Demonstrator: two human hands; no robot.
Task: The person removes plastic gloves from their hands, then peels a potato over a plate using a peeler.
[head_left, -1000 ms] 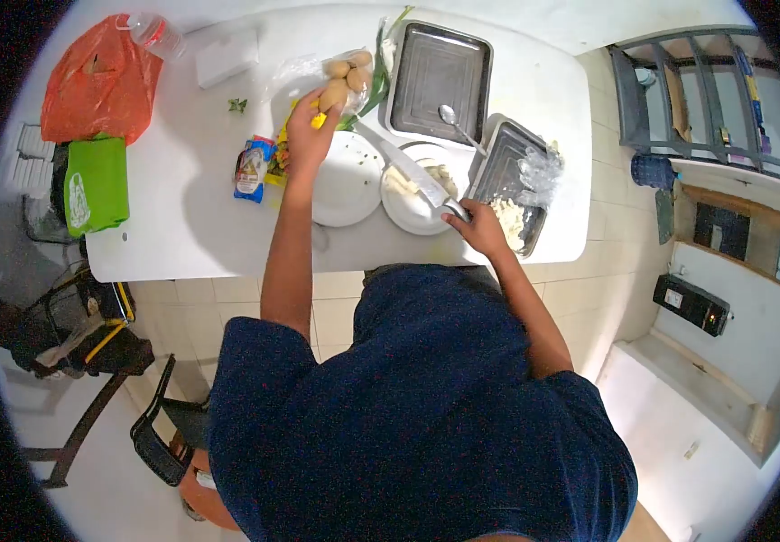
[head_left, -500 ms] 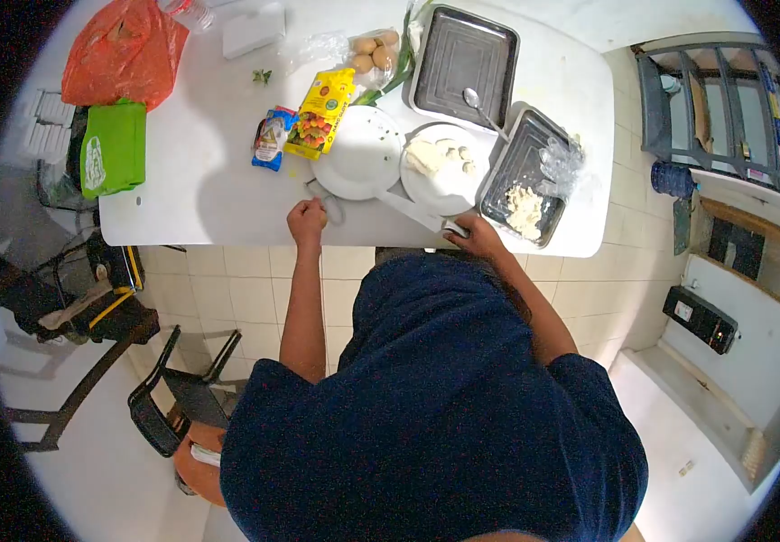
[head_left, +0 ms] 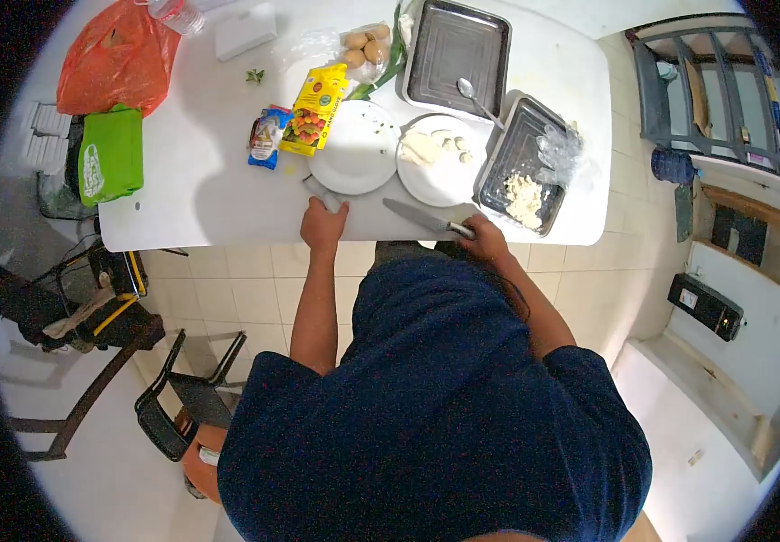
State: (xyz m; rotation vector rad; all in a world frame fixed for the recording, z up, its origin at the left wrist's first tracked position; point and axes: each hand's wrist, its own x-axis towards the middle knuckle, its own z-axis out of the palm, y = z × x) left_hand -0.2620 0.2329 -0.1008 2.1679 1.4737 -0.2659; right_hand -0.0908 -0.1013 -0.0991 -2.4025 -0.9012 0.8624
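Note:
My right hand (head_left: 486, 240) is closed around the dark handle of a kitchen knife (head_left: 419, 216), its blade pointing left along the table's front edge. My left hand (head_left: 323, 226) is closed at that same edge, by a pale, handle-like thing (head_left: 320, 191); what its fingers hold is not clear. Just beyond the hands stand a white plate (head_left: 352, 172) with green bits and a second white plate (head_left: 431, 185) with pale pieces. To the right, a dark baking tray (head_left: 491, 172) carries crumbly pale food (head_left: 524, 199) and a crumpled clear plastic bag (head_left: 560, 155).
Yellow (head_left: 316, 108) and blue (head_left: 268, 135) packets lie left of the plates. Behind are bagged eggs (head_left: 365, 45), green leaves (head_left: 392, 68) and another tray (head_left: 458, 54) with a spoon (head_left: 467, 88). Red (head_left: 117, 59) and green (head_left: 112, 155) bags sit far left.
The knife has moved slightly right and down with my right hand, and its blade has turned flatter to view. My left hand has shifted right and turned, its thumb now showing.

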